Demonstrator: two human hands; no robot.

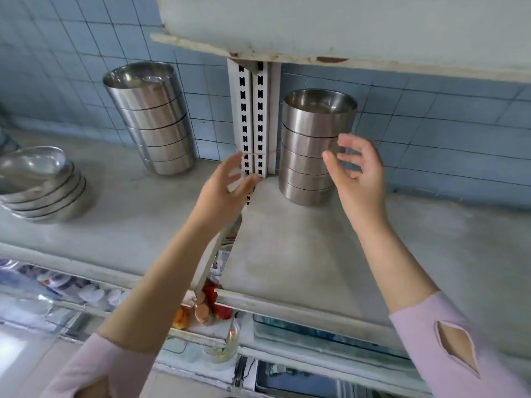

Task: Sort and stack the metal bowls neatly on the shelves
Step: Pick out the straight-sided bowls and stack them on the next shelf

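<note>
Right now the tall stack of shiny cylindrical steel bowls (310,156) is standing upright on the grey shelf (287,254), its long axis running vertically, just right of the white slotted metal upright (253,116). Both hands are holding nothing. The right hand (359,176), fingers loosely curved, is hovering just beside the stack's right flank and nearer to it. The left hand (227,191), fingers spread, is hanging before the upright, left of the stack.

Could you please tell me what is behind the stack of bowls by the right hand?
Blue wall tiles stand behind the bowl stack. The stack covers the tiles directly behind it, and the right hand hides its right edge.
</note>
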